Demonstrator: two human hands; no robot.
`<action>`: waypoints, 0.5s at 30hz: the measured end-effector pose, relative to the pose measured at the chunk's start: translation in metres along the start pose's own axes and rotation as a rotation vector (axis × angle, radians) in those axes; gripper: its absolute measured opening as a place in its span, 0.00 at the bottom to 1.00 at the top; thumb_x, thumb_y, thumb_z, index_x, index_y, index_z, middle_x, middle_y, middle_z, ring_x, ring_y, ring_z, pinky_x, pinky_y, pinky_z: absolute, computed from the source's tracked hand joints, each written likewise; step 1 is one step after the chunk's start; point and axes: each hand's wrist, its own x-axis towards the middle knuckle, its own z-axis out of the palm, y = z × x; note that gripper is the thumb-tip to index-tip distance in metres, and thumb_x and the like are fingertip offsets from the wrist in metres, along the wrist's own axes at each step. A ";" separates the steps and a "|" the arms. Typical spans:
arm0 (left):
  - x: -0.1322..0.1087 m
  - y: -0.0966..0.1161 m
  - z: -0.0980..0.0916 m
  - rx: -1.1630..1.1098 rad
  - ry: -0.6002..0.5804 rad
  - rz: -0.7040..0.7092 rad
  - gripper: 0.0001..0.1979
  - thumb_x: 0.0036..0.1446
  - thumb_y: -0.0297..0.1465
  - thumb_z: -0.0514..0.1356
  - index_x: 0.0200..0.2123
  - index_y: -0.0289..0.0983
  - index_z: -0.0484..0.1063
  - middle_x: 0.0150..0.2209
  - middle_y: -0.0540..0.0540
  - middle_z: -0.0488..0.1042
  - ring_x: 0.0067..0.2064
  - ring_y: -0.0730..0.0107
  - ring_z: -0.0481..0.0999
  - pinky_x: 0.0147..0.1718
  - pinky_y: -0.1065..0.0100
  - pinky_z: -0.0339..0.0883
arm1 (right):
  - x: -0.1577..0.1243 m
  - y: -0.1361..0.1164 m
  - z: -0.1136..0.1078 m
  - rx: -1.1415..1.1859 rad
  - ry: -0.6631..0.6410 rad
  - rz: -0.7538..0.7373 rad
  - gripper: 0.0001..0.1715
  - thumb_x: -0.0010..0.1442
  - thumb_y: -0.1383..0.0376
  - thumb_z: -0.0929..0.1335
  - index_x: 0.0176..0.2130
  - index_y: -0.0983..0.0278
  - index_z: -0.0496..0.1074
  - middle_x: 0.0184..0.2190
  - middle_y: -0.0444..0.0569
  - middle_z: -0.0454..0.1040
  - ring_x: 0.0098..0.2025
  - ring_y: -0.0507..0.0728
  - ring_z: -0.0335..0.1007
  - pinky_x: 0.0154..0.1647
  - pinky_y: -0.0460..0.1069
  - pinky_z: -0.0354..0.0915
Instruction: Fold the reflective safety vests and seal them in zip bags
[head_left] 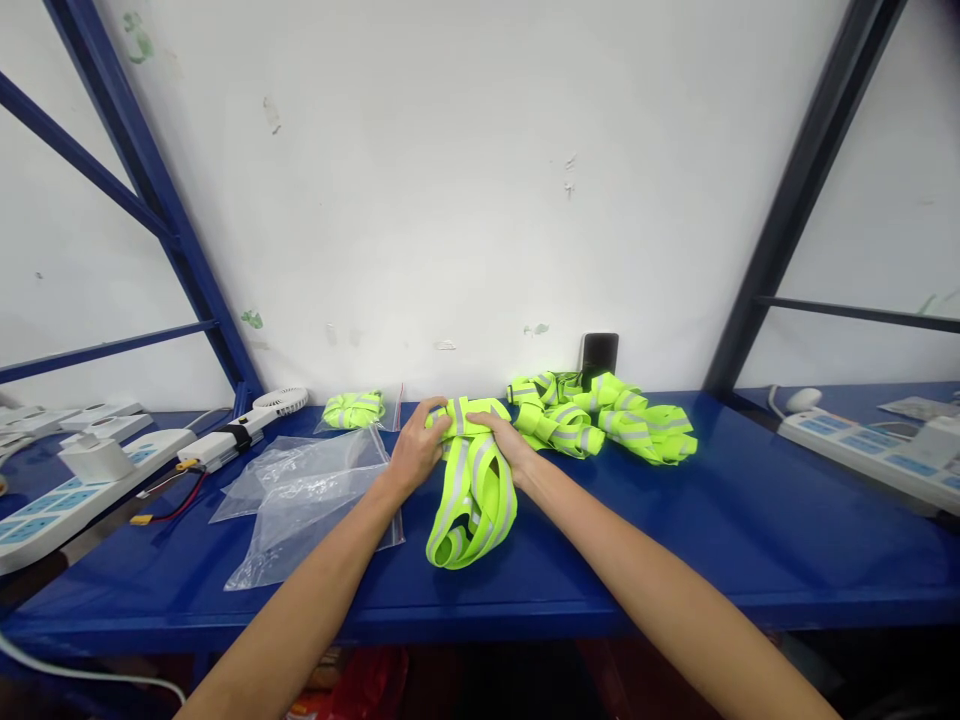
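A fluorescent yellow-green reflective strap [471,500] with a silver stripe is gathered in loops at the middle of the blue shelf. My left hand [418,445] is closed on its upper left end, and my right hand [508,440] grips the upper right end. Several loops hang toward the front below both hands. Behind and right of my right hand lies a loose pile of similar reflective straps [637,425]. Left of my left hand are flat clear plastic bags [300,510]. A folded bundle of strap [354,409] sits in a clear bag near the wall.
A dark phone-like object [600,354] leans on the wall behind the pile. To the left are a small white fan [280,401], a cable with a yellow connector [140,520] and a power strip [90,490]. Another power strip [870,450] lies right. Blue posts [150,180] frame the shelf.
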 end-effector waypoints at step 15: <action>0.008 0.020 -0.003 -1.308 -0.075 -0.737 0.31 0.57 0.42 0.54 0.62 0.43 0.52 0.45 0.43 0.72 0.32 0.65 0.77 0.28 0.63 0.72 | 0.005 -0.004 -0.017 -0.331 0.202 -0.507 0.26 0.51 0.55 0.73 0.48 0.61 0.72 0.45 0.50 0.78 0.47 0.62 0.75 0.49 0.57 0.70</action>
